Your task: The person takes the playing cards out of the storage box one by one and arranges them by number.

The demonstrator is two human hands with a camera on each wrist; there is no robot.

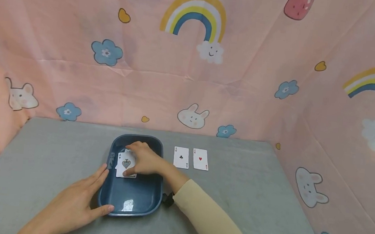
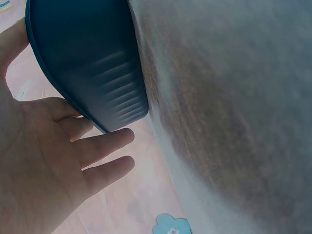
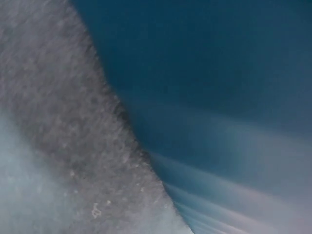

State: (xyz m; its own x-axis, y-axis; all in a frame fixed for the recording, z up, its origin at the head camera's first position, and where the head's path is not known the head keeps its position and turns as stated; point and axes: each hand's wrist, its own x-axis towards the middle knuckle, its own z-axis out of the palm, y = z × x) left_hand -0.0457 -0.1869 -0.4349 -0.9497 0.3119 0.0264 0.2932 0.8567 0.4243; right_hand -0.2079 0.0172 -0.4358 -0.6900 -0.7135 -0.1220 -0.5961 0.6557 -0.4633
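A dark blue plastic tray (image 1: 136, 201) sits on the table. Inside it lies a small pile of playing cards (image 1: 122, 165) with an ace of spades face up on top. My right hand (image 1: 145, 160) reaches in over the tray's right side and holds the top card, thumb at its near edge and fingers toward its far edge; the fingertips are partly hidden. My left hand (image 1: 78, 198) rests against the tray's left side, fingers fairly straight along the wall and thumb at the near rim. In the left wrist view that hand (image 2: 48, 151) touches the ribbed tray wall (image 2: 105, 73).
Right of the tray, an ace of clubs (image 1: 181, 157) and an ace of hearts (image 1: 201, 159) lie face up side by side on the grey table (image 1: 234, 199). A small black object (image 1: 168, 200) shows beside the right sleeve. Pink patterned cloth (image 1: 136, 90) hangs behind the table.
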